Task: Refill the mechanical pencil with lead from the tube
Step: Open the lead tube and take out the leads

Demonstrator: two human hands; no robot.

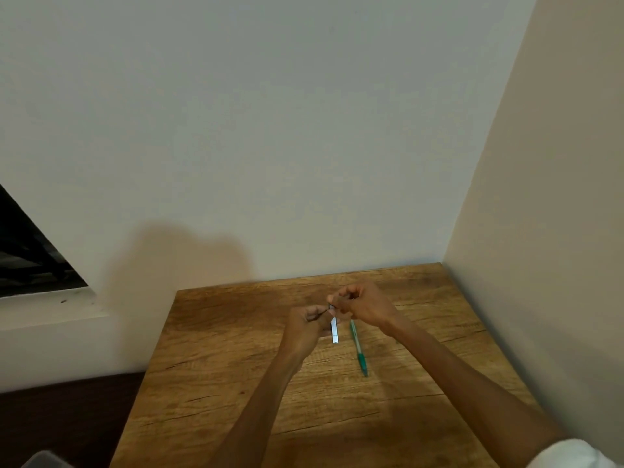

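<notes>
A green mechanical pencil (358, 347) lies on the wooden table (236, 383), its tip toward me, just below my right hand. Above the table's far middle, my left hand (310, 324) and my right hand (363, 305) meet. Between them hangs a slim pale lead tube (334, 329), slanting down. My right hand's fingertips pinch the tube's dark top end. My left hand's thumb and finger pinch something thin and dark at that same end; it is too small to tell whether it is lead or a cap.
The table sits in a corner, with a white wall behind it and a beige wall (540, 231) along its right side. A dark window opening (27, 251) and its sill are at the left. The floor left of the table is dark.
</notes>
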